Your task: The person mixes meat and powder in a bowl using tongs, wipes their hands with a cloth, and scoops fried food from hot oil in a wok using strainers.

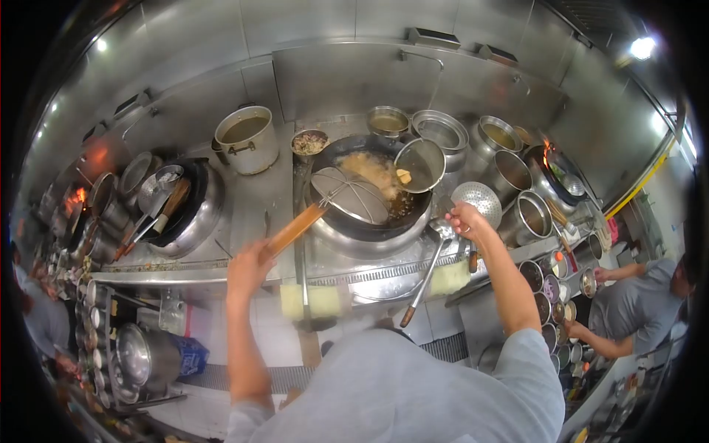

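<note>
My left hand (249,267) is wrapped round the wooden handle (297,227) of a large round strainer (348,195) with wire ribs, held over the wok (336,151). In the wok, pale food (373,168) lies in bubbling oil. My right hand (465,220) is closed, apparently on the handle of a smaller mesh strainer (419,164), which is tilted over the wok's right side with a few yellowish pieces (403,176) in it. A ladle (442,229) rests just below my right hand, and a perforated skimmer (478,199) lies beside it.
A tall stockpot (247,140) stands back left, near a bowl of chopped food (309,142). Metal pots (441,131) line the right of the wok. Another wok (193,214) sits left; flames (547,153) rise at far right. A co-worker (628,306) handles bowls at right.
</note>
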`<action>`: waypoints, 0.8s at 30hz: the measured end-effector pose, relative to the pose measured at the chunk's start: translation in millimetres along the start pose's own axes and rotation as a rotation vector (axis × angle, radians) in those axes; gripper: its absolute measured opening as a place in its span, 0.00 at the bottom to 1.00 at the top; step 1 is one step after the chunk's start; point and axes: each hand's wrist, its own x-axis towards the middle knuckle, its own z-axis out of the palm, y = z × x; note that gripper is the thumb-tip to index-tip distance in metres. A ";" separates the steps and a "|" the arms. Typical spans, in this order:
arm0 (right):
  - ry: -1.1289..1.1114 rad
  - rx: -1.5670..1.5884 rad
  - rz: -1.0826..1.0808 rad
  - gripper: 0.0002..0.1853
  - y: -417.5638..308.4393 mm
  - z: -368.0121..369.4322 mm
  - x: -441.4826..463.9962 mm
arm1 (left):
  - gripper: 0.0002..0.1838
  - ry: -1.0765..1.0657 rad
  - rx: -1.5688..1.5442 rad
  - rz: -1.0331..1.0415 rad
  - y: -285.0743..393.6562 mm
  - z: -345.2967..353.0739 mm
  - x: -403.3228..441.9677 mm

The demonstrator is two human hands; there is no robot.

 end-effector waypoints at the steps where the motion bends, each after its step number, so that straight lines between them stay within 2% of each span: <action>1: 0.009 -0.002 -0.038 0.29 5.7 -0.1 1.9 | 0.26 -0.003 -0.002 -0.001 -0.1 2.2 -1.0; 4: 0.058 0.026 -0.107 0.31 21.0 2.4 8.6 | 0.25 0.011 -0.014 0.014 0.1 3.5 3.7; 6: -0.023 0.324 -0.110 0.31 27.4 0.2 11.5 | 0.25 -0.035 -0.004 -0.020 1.6 4.0 5.6; 7: -0.037 0.418 -0.137 0.27 32.4 -3.8 11.5 | 0.25 -0.038 0.001 -0.001 3.5 3.4 6.2; 8: -0.025 0.437 -0.147 0.27 34.1 -6.3 7.9 | 0.25 -0.038 -0.004 -0.016 6.0 3.0 6.5; 10: -0.148 0.614 -0.196 0.17 40.3 -19.3 -1.2 | 0.26 -0.058 -0.007 -0.002 10.7 7.4 7.7; 11: -0.123 0.627 -0.250 0.08 44.7 -28.5 -6.2 | 0.26 -0.015 -0.019 0.007 10.9 11.1 7.1; 12: -0.096 0.649 -0.257 0.08 48.6 -41.1 -14.6 | 0.27 0.028 -0.034 0.015 11.7 14.6 7.3; 14: -0.024 0.575 -0.356 0.05 54.5 -62.3 -29.5 | 0.27 -0.046 -0.030 -0.015 16.6 14.3 7.5; 16: 0.080 0.525 -0.357 0.09 65.8 -86.0 -37.6 | 0.27 -0.103 -0.031 -0.065 13.5 15.3 10.1; 18: 0.418 0.112 -0.321 0.15 74.6 -100.1 -48.4 | 0.27 -0.096 -0.043 -0.069 6.0 14.3 11.9; 19: 0.491 -0.194 -0.289 0.21 93.4 -128.5 -28.5 | 0.27 -0.103 -0.040 -0.071 7.1 11.4 11.4; 20: 0.488 -0.194 -0.278 0.21 110.7 -152.7 -16.6 | 0.27 -0.094 -0.056 -0.074 12.0 2.9 10.5; 22: 0.762 -0.939 -0.454 0.25 137.8 -178.7 0.1 | 0.26 -0.083 -0.060 -0.096 12.5 -3.9 7.8; 23: 0.777 -0.987 -0.323 0.28 130.2 -171.7 -13.5 | 0.27 -0.087 -0.045 -0.070 8.5 -4.0 7.7; 24: 0.755 -0.988 -0.329 0.28 126.3 -165.5 -17.7 | 0.27 -0.089 -0.029 -0.044 4.9 -3.6 8.3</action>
